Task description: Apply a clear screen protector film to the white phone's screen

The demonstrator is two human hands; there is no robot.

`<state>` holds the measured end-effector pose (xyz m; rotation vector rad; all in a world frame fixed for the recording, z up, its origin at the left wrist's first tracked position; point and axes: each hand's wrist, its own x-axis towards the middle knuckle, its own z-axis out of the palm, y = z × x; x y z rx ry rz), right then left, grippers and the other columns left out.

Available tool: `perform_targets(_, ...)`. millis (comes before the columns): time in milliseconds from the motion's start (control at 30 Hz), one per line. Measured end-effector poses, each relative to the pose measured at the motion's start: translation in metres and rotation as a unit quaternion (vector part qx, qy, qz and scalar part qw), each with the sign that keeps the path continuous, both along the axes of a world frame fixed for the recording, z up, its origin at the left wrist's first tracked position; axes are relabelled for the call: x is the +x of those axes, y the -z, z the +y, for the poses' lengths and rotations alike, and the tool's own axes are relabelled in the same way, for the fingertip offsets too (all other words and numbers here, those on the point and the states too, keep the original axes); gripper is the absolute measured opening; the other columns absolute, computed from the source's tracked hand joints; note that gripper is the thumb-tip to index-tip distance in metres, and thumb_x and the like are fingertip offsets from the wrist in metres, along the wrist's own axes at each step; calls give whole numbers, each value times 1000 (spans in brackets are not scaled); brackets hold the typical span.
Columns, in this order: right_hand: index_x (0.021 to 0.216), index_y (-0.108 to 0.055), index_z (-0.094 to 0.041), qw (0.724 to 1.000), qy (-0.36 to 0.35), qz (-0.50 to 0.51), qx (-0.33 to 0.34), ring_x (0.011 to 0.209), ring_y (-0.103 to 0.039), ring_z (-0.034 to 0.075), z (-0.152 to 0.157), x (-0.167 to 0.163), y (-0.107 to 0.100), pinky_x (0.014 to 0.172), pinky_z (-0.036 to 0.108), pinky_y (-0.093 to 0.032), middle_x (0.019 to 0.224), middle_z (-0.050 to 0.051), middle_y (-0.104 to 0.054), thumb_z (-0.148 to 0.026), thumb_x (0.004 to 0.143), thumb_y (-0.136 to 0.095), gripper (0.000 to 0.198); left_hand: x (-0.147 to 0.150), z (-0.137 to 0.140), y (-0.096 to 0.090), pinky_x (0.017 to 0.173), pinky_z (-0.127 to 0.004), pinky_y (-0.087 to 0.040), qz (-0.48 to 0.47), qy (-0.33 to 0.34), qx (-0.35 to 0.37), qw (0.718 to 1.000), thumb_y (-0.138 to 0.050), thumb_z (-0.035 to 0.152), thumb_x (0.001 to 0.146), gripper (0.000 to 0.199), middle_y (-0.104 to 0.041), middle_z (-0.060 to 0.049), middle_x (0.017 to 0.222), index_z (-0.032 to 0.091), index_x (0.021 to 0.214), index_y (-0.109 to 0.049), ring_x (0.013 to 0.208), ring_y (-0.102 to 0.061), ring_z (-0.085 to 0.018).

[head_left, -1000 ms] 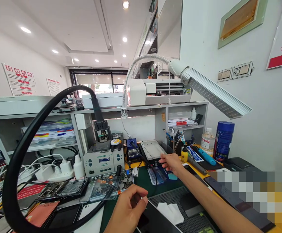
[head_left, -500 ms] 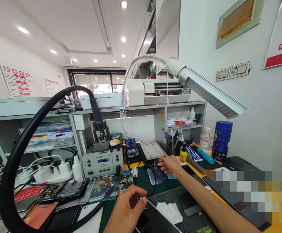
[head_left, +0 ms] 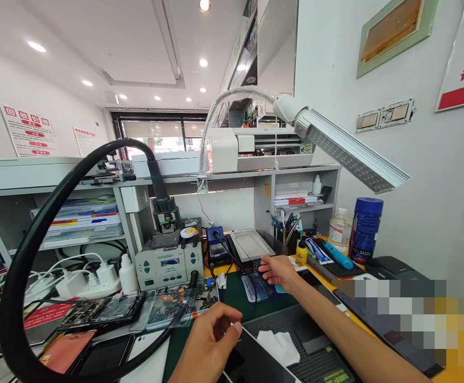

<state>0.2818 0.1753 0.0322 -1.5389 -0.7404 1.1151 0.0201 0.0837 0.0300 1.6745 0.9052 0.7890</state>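
My left hand [head_left: 212, 340] is closed in the lower middle, thumb and forefinger brought together over the edge of a dark-screened tablet [head_left: 258, 359]. What it holds is too small to make out. Farther out, my right hand [head_left: 279, 270] has its bent fingertips at the front panel of a black box with a flat silver top [head_left: 251, 246], which looks like a heating plate. Its fingers are drawn together, and anything between them is hidden. A crumpled white wipe [head_left: 279, 347] lies on the grey perforated mat [head_left: 315, 356] beside the tablet.
A thick black hose [head_left: 10, 298] arches across the left, above a grey hot-air station [head_left: 171, 263]. Circuit boards [head_left: 100, 311] and phone parts crowd that side. A yellow bottle [head_left: 301, 253] stands past my right hand. An LED lamp [head_left: 351, 151] hangs overhead.
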Motion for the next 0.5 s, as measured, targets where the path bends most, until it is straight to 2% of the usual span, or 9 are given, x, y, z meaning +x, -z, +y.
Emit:
perform_targets(167,128,-60,-18,1000,-2,-17,-23,106,-66,25,-2,-2,-3,88,46,-57,128,10,-63,-36,98,-64,35,0,-4,-6,69,-31,-42,2,-5,18,1000,-60,48,90,33,-53,-1,81,18,101,-68,75,-52,-19)
perform_targets(333,128,-61,-18,998,-12,-46,-35,104,-67,24,-5,-5,-4,87,45,-58,127,9,-64,-36,98,-64,35,3,-7,-9,69,-31,-45,-5,-30,43,999,-64,40,86,26,-60,-3,81,17,95,-70,76,-56,-19)
perform_targets(500,121,-63,-17,996,-9,-88,-12,93,-69,20,-3,-2,-6,78,38,-60,116,7,-67,-35,99,-64,30,3,-6,-6,66,-29,-46,9,-45,52,998,-65,36,85,24,-64,-4,78,16,96,-71,73,-59,-19)
